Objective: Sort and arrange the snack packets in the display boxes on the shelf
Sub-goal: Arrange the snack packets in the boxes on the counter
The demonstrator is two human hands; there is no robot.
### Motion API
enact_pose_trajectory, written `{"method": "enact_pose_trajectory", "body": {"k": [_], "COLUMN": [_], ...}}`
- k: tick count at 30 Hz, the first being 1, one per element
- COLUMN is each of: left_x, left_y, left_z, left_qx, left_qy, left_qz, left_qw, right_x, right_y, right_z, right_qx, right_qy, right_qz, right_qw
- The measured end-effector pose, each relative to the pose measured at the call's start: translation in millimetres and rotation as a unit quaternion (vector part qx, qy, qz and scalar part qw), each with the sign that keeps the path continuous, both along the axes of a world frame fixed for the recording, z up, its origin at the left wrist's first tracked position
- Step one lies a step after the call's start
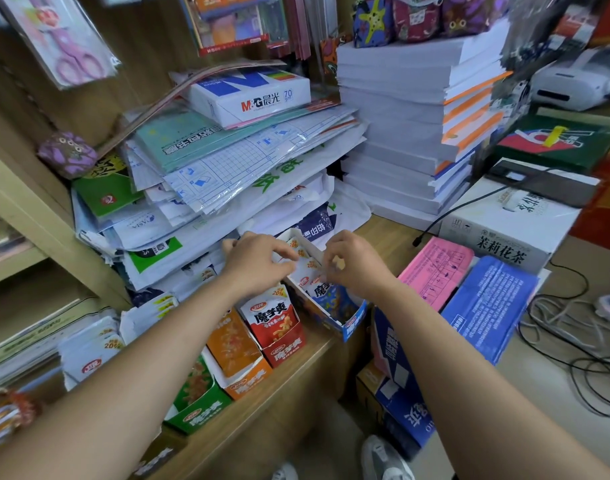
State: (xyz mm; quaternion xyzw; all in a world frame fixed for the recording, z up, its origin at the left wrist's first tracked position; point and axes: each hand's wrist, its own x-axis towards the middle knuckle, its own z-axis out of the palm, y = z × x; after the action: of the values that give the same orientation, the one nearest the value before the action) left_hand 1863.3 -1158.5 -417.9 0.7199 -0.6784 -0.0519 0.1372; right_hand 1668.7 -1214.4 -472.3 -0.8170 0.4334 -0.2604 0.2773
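Head view, hands: left hand [258, 261] and right hand [352, 265] are both over the blue box [352, 323], fingers curled and pinching the tops of the packets [310, 271] inside it.
Task's thing: the packets stand upright in the blue box, at the right end of the row on the shelf [314, 362].
Row: green box [199, 414], orange box [248, 379], red box [284, 351], then blue, side by side and touching.
Blue box lie: skewed to the others, its front corner close to the shelf edge.
Risk 1: a forward tug on the packets could drag the light box off the edge.
Risk 2: the sloping paper pile [227, 174] just behind the hands could slide if knocked by a knuckle.
Risk 3: packets pressed in crooked could buckle or ride up, since the box looks full.
Count, boxes: four.
Count, hands: two.
Count, packets in blue box: at least four tops show; the rest are hidden by the hands.
Count, loose packets [92, 355] at far left: a stack, number cannot be told.
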Motion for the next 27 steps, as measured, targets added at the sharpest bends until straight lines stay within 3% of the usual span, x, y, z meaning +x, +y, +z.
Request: {"method": "enact_pose_trajectory", "body": {"k": [2, 5, 8, 11, 15, 22, 27], "left_x": [3, 0, -5, -8, -17, -29, -51], "left_y": [1, 3, -2, -7, -10, -10, 9], "left_z": [-1, -3, -3, -1, 2, 8, 15], "left_qx": [-0.043, -0.019, 0.007, 0.026, 0.073, 0.035, -0.03], "left_qy": [-0.032, -0.084, -0.082, -0.053, -0.072, -0.035, -0.039], "left_qz": [0.026, 0.031, 0.042, 0.066, 0.076, 0.059, 0.032], "left_qw": [0.998, 0.996, 0.996, 0.996, 0.992, 0.997, 0.998], "right_x": [-8, -17, -26, -38, -48, -51, -46], "right_y": [-1, 1, -1, -7, -6, -5, 2], "right_z": [9, 21, 33, 41, 49, 44, 53], "right_qx": [0.011, 0.004, 0.009, 0.049, 0.037, 0.039, 0.057], "right_qy": [-0.024, -0.061, -0.143, -0.285, -0.395, -0.43, -0.476], "right_qz": [-0.004, -0.014, -0.056, -0.097, -0.157, -0.206, -0.18], "right_qw": [1.0, 0.998, 0.988, 0.952, 0.905, 0.878, 0.859]}}
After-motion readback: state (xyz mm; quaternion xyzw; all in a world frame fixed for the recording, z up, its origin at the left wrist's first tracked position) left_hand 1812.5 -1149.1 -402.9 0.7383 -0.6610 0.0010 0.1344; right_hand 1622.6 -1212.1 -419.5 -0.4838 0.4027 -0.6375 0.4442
